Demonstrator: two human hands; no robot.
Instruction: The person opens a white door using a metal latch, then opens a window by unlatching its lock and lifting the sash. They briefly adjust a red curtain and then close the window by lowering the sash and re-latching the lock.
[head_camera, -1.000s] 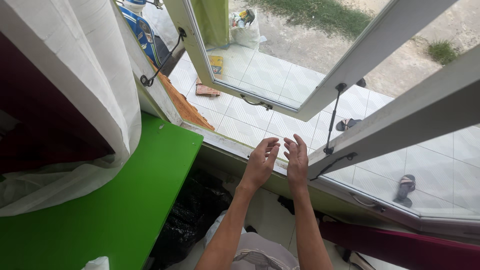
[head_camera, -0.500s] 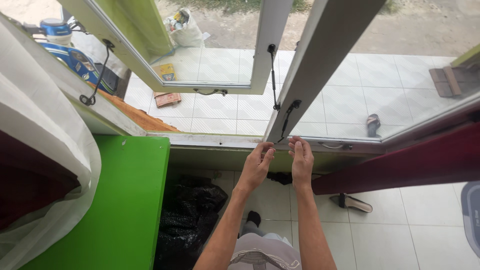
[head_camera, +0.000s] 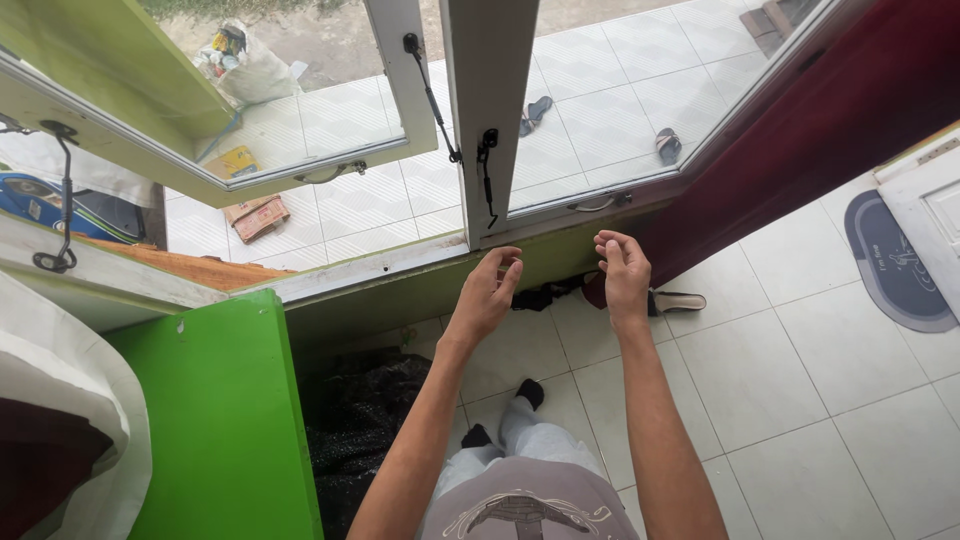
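Note:
My left hand (head_camera: 489, 293) and my right hand (head_camera: 622, 271) are raised side by side in front of me, fingers loosely curled, holding nothing. They hover just below the white window sill (head_camera: 370, 265) and the white centre post (head_camera: 486, 110) of an open window. A black stay hook (head_camera: 487, 170) hangs on that post just above my left hand. Neither hand touches the frame.
The left window pane (head_camera: 230, 130) swings outward. A dark red curtain (head_camera: 800, 140) hangs at right, a white curtain (head_camera: 70, 400) at lower left. A bright green surface (head_camera: 220, 420) stands at left, black netting (head_camera: 365, 420) on the tiled floor, a grey mat (head_camera: 895, 260) at right.
The view has swung right and down. My hands have drawn slightly apart and away from the window post, fingers curling.

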